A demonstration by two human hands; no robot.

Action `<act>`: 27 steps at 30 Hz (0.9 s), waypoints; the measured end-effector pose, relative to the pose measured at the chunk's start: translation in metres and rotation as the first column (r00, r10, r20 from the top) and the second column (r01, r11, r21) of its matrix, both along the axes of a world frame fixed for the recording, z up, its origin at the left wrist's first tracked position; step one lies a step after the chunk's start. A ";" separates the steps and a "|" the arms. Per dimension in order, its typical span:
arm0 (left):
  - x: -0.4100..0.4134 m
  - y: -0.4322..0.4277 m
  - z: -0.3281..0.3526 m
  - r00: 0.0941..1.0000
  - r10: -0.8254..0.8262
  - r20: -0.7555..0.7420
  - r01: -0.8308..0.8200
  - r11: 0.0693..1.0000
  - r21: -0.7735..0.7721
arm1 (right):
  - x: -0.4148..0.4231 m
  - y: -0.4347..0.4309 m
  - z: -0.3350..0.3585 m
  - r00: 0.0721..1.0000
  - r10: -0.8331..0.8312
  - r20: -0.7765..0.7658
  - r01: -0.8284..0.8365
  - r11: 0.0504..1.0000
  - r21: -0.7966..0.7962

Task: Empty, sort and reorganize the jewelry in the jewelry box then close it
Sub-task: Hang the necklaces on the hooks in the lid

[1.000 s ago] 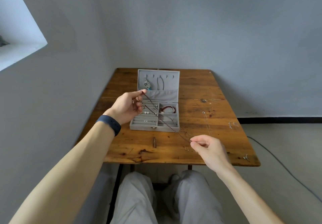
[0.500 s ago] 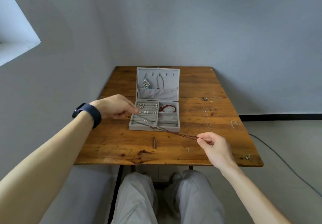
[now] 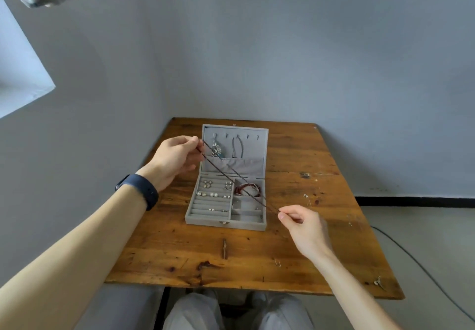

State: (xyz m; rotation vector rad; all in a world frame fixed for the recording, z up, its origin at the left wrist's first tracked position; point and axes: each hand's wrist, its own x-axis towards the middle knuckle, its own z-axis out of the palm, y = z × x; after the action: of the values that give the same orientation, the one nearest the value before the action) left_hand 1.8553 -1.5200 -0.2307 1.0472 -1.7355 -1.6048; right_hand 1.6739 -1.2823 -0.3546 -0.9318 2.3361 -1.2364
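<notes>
Your right hand [image 3: 305,229] nearest, over table [image 3: 180,260] just right of jewelry box [image 3: 205,220]; thumb and forefinger pinch one end of thin chain [image 3: 262,199]. Chain stretches straight, diagonal, above open box, off table, up to your left hand [image 3: 174,160] at lid's left edge; fingertips pinch other end. Tray: earrings [image 3: 208,194] in left rolls, red bracelet [image 3: 246,189] in right compartment. Pendant [image 3: 216,149] hangs inside open lid [image 3: 257,147].

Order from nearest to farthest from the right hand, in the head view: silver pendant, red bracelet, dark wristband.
1. Red bracelet, in the jewelry box, left of the right hand.
2. Silver pendant, hanging in the open lid.
3. Dark wristband, on the left wrist.
</notes>
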 end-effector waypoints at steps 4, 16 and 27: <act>-0.031 -0.019 0.015 0.994 0.108 -0.030 -0.112 0.971 -0.213 | -0.020 -0.055 0.011 0.992 0.007 -0.130 -0.010 1.000 -0.024; -0.120 -0.066 0.068 0.998 0.032 -0.049 -0.052 0.865 -0.498 | -0.087 -0.182 0.033 0.776 0.240 -0.583 -0.192 0.971 0.144; -0.157 -0.066 0.046 0.997 -0.068 0.042 0.080 0.822 -0.563 | -0.094 -0.191 0.031 0.709 0.393 -0.586 -0.215 0.911 0.352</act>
State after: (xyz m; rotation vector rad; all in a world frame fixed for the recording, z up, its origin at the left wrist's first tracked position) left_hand 1.6982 -1.5861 -0.1843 0.7041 -2.1012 -1.0006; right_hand 1.5802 -1.4734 -0.3235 -1.7866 2.5717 -0.4779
